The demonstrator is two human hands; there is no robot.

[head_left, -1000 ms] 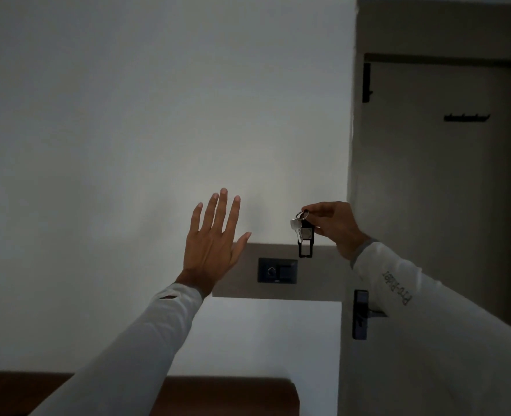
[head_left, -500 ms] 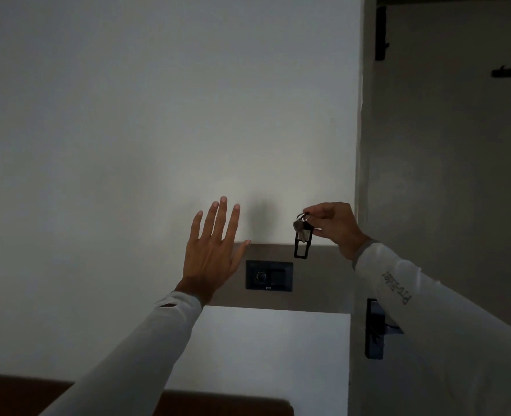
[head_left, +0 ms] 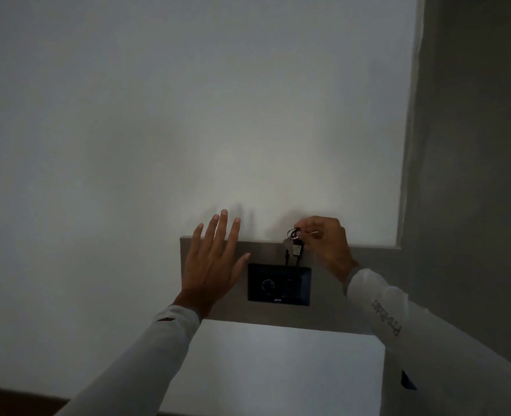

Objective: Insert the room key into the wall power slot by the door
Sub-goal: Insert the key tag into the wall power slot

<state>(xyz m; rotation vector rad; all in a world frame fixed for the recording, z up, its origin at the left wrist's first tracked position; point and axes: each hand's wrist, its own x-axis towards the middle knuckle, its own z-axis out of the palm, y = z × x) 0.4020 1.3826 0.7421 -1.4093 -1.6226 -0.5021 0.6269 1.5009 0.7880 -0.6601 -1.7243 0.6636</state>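
Note:
The black wall power slot [head_left: 279,284] sits on a grey-brown panel [head_left: 338,295] on the white wall, left of the door. My right hand [head_left: 327,244] pinches the ring of the room key [head_left: 293,247], a metal key with a black rectangular fob. The fob hangs straight down and its lower end meets the top edge of the slot unit. My left hand [head_left: 213,265] is open with fingers spread, flat near the wall just left of the slot, holding nothing.
The grey door [head_left: 473,175] and its frame fill the right side. A dark door handle [head_left: 408,381] peeks out beneath my right sleeve. Dark wood shows at the bottom left corner [head_left: 14,400].
My right hand has carried the key left and down until the fob reaches the slot's top edge. Both hands and the wall look closer. My left hand stays open beside the slot.

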